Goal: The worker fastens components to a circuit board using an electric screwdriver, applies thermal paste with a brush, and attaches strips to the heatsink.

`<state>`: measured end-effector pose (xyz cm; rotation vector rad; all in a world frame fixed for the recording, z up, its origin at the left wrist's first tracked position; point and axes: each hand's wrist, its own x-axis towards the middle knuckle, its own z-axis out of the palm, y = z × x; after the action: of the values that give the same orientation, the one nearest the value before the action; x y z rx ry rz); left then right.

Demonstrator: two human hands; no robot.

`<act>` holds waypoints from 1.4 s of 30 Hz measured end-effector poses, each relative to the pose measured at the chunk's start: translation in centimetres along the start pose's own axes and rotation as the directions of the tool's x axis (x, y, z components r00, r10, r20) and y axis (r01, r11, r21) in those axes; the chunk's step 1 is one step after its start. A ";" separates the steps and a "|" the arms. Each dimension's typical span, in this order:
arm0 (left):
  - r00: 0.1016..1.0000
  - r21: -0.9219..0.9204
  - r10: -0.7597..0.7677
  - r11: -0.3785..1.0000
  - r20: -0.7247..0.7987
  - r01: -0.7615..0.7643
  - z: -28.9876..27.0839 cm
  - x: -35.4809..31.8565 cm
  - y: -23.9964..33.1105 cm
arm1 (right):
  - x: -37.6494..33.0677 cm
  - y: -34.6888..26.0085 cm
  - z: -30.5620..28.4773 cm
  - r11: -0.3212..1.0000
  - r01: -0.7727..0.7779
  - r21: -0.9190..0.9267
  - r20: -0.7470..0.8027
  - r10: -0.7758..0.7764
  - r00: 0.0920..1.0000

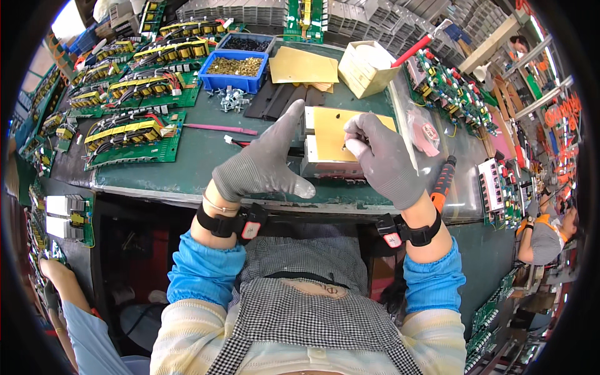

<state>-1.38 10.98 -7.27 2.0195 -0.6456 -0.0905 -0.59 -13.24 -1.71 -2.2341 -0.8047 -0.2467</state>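
A metal heatsink block [325,164] topped with a yellow insulating sheet [331,128] lies on the green bench mat [187,156] in front of me. My left hand [265,159], in a grey glove, rests flat against the block's left side with fingers stretched out. My right hand [381,159], also gloved, has its fingertips pinched together over the sheet's right part, on something too small to make out.
Green circuit boards with yellow coils [134,134] lie at the left. Blue bins of small parts [234,65] and loose metal clips [230,99] sit at the back, beside a cardboard box [365,69]. An orange-handled screwdriver [442,181] lies to the right. Other people work at both sides.
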 end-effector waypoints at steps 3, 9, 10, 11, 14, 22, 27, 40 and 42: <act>0.994 -0.051 0.012 0.999 -0.109 -0.018 1.2 0.2 -0.4 | -0.2 0.1 0.0 0.999 -0.044 0.011 0.016 0.043 0.999; 0.989 -0.100 -0.046 0.994 -0.138 0.032 1.7 0.9 -0.4 | -0.5 0.3 0.1 0.999 -0.053 -0.004 0.023 0.053 0.998; 0.990 -0.103 -0.049 0.994 -0.135 0.035 1.8 0.9 -0.6 | -0.5 0.3 0.2 0.999 -0.045 0.007 0.020 0.045 0.999; 0.988 -0.103 -0.043 0.994 -0.149 0.028 1.9 0.8 -0.7 | -0.5 0.3 0.3 0.999 -0.037 0.019 0.017 0.036 0.999; 0.986 -0.086 -0.041 0.996 -0.163 0.027 2.0 0.8 -0.9 | -0.5 0.3 0.4 0.998 -0.059 0.023 0.017 0.059 0.998; 0.986 -0.057 -0.075 0.996 -0.151 0.067 1.8 0.9 -0.4 | -0.3 -0.1 0.8 0.994 -0.004 -0.110 0.005 0.005 1.000; 0.985 -0.074 -0.069 0.996 -0.157 0.058 1.9 0.8 -0.5 | -0.4 -0.4 0.5 0.975 0.067 -0.213 0.015 -0.066 0.998; 0.990 -0.157 -0.030 0.987 -0.140 0.008 2.1 0.9 -0.8 | 0.2 0.2 -1.3 0.996 -0.023 -0.091 0.034 0.026 0.999; 0.985 -0.273 -0.008 0.961 -0.170 -0.039 2.8 0.9 -1.5 | -0.6 0.8 -2.6 0.998 -0.057 -0.010 -0.084 0.056 0.995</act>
<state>-0.94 8.90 -9.76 1.7312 -0.5103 0.0019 -0.40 -15.74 -0.52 -2.2390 -0.6956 -0.3168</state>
